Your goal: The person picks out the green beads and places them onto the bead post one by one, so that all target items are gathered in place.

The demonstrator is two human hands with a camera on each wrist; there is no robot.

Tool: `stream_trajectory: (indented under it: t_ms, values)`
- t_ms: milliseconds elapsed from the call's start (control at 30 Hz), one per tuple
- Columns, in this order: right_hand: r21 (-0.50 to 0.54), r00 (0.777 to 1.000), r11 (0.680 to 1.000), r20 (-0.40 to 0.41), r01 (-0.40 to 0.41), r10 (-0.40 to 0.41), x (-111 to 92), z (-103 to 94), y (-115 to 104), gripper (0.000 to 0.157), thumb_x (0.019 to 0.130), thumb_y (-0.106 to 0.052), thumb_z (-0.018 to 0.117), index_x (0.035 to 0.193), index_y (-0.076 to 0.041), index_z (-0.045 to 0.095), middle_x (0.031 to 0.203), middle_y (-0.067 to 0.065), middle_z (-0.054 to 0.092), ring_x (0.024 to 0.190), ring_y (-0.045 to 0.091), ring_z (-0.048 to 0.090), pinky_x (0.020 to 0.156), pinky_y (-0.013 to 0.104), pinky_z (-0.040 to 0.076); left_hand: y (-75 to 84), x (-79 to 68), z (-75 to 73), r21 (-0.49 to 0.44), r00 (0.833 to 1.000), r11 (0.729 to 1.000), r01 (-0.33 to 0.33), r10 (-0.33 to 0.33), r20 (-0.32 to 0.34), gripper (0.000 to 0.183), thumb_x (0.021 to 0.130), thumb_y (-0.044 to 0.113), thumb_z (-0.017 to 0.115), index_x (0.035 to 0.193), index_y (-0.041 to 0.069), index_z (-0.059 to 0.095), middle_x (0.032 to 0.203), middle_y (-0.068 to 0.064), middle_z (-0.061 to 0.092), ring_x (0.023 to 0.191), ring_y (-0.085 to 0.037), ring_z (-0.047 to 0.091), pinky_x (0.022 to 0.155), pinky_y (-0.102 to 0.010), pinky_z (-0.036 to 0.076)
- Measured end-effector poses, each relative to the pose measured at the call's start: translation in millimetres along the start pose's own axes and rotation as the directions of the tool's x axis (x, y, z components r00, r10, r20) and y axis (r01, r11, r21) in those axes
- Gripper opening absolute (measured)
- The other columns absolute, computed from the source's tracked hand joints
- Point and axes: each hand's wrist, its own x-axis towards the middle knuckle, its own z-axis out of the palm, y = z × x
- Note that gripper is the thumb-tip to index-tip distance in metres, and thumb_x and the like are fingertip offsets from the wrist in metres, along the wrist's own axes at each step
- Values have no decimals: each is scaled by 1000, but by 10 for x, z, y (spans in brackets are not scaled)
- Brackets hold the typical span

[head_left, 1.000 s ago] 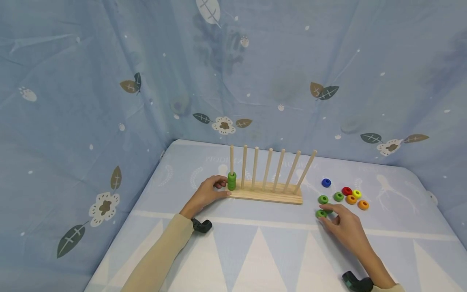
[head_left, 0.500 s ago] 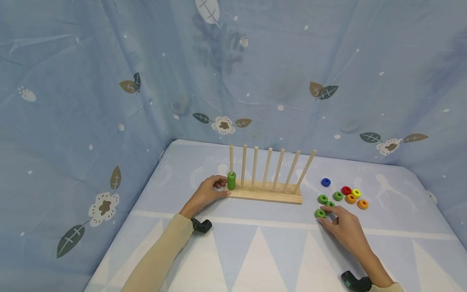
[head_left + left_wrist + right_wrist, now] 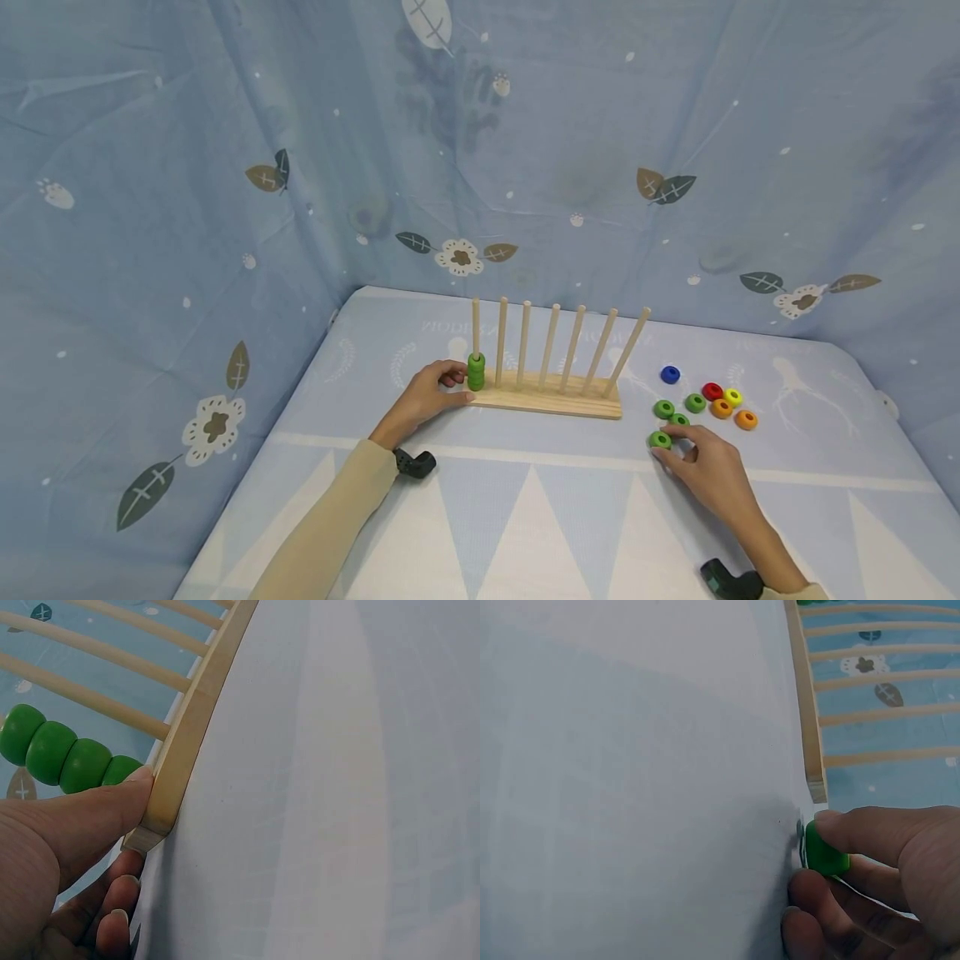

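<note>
My left hand (image 3: 429, 398) grips the left end of a wooden peg stand (image 3: 547, 405), thumb at the front of the base and fingers around its end. Upright pegs rise from the stand in a row. Several green beads (image 3: 52, 754) are stacked on the leftmost peg, right by my left thumb. On the right, my right hand (image 3: 708, 467) pinches a loose green bead (image 3: 826, 851) between thumb and fingers, low at the table. Just behind those fingertips lies another green bead (image 3: 679, 419), partly covered in the head view.
Beyond my right hand lie two more green beads, the nearer one (image 3: 663, 409) left of the other (image 3: 696, 403). A blue bead (image 3: 671, 375), a red bead (image 3: 712, 392), a yellow bead (image 3: 732, 397) and orange beads (image 3: 746, 419) are scattered around. Patterned cloth (image 3: 570, 150) hangs behind the table.
My right fingers have shifted slightly, showing more of the green bead behind them. The pinched bead has barely moved. My left hand and the peg stand stay in place.
</note>
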Motion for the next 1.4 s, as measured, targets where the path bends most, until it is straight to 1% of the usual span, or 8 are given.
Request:
stream_trajectory:
  t_ms: [67,167,333,433,700,967,1133,1400]
  values:
    - [7,1000,1000,7,-15,15,-5,-7,-4,41,84,-17,82,120,-3,70,81,3,59,56,16,47,46,26,38,1,2,-1,1,1000,1000,0,0,0,49,85,17,84,128,8,64,111,-4,63,102,-22,56,92,-42,46]
    - [21,999,999,17,-36,36,-10,-15,-10,42,85,-18,81,123,-3,69,83,4,62,55,16,48,46,26,38,5,5,-3,6,1000,1000,-2,2,-2,49,84,18,84,128,8,64,111,-4,63,102,-22,56,92,-41,46]
    - [33,999,999,11,-36,35,-8,-20,-9,42,85,-18,81,123,-3,69,99,11,69,55,15,49,45,26,38,7,13,-2,17,1000,1000,0,0,-8,49,84,20,84,128,10,64,111,-3,63,102,-21,56,92,-41,46]
    - [35,1000,999,-1,-26,26,-3,-22,-9,42,85,-18,81,123,-4,69,103,12,70,54,14,49,45,26,38,5,18,0,16,1000,1000,0,0,-7,49,85,20,84,128,10,65,111,-2,63,102,-21,56,92,-41,46]
    - [38,1000,999,-23,0,1,12,-33,-42,40,85,-18,81,122,-7,69,102,11,70,52,13,49,44,26,38,3,29,9,19,1000,1000,-9,9,-12,47,85,18,84,127,10,65,109,-2,63,101,-20,56,92,-41,46]
    - [33,999,999,-44,12,-11,43,-42,-93,40,86,-19,81,122,-8,70,101,10,70,54,14,49,45,26,38,14,28,3,25,1000,1000,-11,11,-6,47,85,20,84,127,11,65,110,-2,63,101,-20,56,92,-41,45]
    - [42,999,999,-51,5,-2,66,-40,-125,42,86,-20,82,124,-8,69,96,9,69,54,15,49,44,26,38,15,20,2,7,1000,1000,-9,9,1,47,85,18,84,128,9,65,111,-3,63,101,-21,56,92,-41,45]
    - [69,996,996,-68,56,-51,98,-41,-171,39,86,-18,82,121,-8,70,85,5,69,49,12,51,41,26,38,-27,11,13,-16,1000,1000,-1,1,-9,47,84,19,84,126,10,66,109,-3,63,100,-21,56,92,-42,45]
